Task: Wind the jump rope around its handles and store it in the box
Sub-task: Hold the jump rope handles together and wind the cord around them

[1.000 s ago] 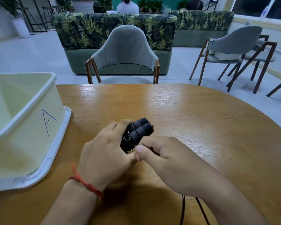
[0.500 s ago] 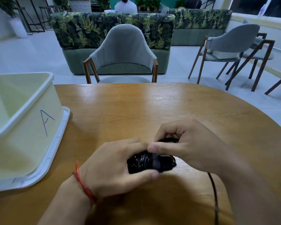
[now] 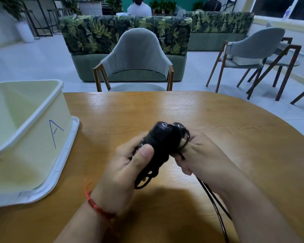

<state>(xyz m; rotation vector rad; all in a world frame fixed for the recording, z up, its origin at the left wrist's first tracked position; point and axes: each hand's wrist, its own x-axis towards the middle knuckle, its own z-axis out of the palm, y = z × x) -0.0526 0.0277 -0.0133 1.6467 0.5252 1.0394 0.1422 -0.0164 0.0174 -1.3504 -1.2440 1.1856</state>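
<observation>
Two black jump rope handles [image 3: 161, 141] are held side by side, their ends pointing up and away, with black rope wound round them. My left hand [image 3: 128, 165] grips the bundle from the left, thumb across its front. My right hand [image 3: 200, 155] is on the right side of the bundle, with a loop of the rope [image 3: 216, 204] over its fingers. The loose rope trails down under my right forearm toward the table's near edge. The pale box [image 3: 33, 130], marked with a blue letter A, stands open at the left.
The box stands on its white lid [image 3: 67, 155] on the round wooden table [image 3: 182, 109]. A grey chair [image 3: 135, 58] is pushed up to the table's far side. More chairs [image 3: 253, 55] and a leaf-patterned sofa [image 3: 123, 32] stand beyond on the floor.
The handle bundle has turned from lying sideways to pointing up and away. My right hand has come from over the top down to the bundle's right side with a rope loop.
</observation>
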